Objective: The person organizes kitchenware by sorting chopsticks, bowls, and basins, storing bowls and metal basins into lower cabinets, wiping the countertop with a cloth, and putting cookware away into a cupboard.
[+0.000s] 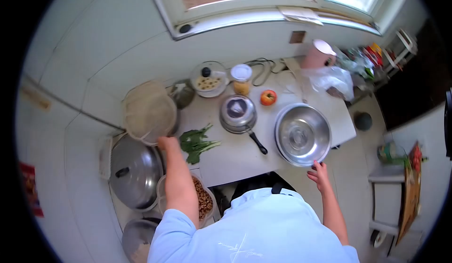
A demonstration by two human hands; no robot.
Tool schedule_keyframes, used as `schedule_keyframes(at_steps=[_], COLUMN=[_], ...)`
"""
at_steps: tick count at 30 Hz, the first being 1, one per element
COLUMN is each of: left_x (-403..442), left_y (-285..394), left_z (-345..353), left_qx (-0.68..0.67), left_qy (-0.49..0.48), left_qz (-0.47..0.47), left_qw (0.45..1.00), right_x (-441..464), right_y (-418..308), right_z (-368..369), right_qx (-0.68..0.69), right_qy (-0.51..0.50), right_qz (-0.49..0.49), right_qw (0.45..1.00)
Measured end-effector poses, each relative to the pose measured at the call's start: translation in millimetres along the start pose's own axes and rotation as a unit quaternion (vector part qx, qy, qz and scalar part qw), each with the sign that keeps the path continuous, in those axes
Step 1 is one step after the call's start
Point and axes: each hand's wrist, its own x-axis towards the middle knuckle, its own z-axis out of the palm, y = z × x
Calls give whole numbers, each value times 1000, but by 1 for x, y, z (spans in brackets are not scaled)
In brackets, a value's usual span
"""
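My left hand is closed on the near edge of a pale, translucent plastic basket at the table's left end. Its fingertips are partly hidden. Beside that forearm lie green leaves with pale stalks. At the right, my right hand grips the near rim of a shiny metal basin, which seems to have a second rim nested under it. A small lidded saucepan with a black handle sits between my hands. Behind it are a red apple and a white-lidded jar.
A glass-lidded dish and a dark round pot stand at the back. Left are a large lidded pot and a container of brown pieces. A pink pitcher and plastic bag occupy the back right.
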Motion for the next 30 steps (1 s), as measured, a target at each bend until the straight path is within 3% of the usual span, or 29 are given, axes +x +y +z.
schedule_keyframes(at_steps=[1, 2, 3, 5, 6, 7, 10, 15, 17, 18, 19, 21, 23, 25, 30], left_x=[17, 37, 51, 66, 47, 25, 0, -57, -87, -142, -177, -247, -291, -310, -295], left_y=[-6, -11, -18, -24, -20, -9, 0, -7, -48, -57, -74, -109, -137, -161, -199], left_z=[-7, -14, -15, -6, 2, 7, 7, -13, -36, -60, -77, -112, -127, -132, -135], left_qx=[247, 469, 645, 583, 385, 159, 108, 121, 86, 148, 228, 404, 483, 471, 487], left_qy=[-44, -96, -147, -118, -52, 23, -14, -145, -334, -498, -544, -640, -611, -590, -529], left_qz=[122, 243, 356, 265, 148, 15, 8, 22, 67, 31, -53, -178, -237, -259, -227], left_qw=[960, 844, 660, 759, 909, 987, 994, 982, 936, 854, 806, 629, 581, 602, 657], right_x=[-8, -17, -19, -31, -37, -40, -35, -11, 9, 15, 18, 24, 29, 36, 81], right_y=[0, -1, 2, 2, 1, 5, 19, 43, 55, 58, 63, 70, 76, 81, 111], right_z=[2, 5, 5, 5, 5, 2, -1, 11, 16, 17, 19, 19, 15, 9, 12], right_qx=[24, 51, 78, 147, 192, 201, 130, 26, -70, -68, -91, -111, -136, -132, 41], right_qy=[-21, -39, -52, -108, -114, -100, -119, -83, -60, -61, -68, -79, -110, -119, -149], right_qz=[5, 7, 10, 9, 23, 24, 37, 69, 57, 58, 61, 66, 48, 52, 75], right_qw=[999, 998, 996, 983, 974, 974, 984, 994, 994, 994, 992, 988, 984, 983, 985])
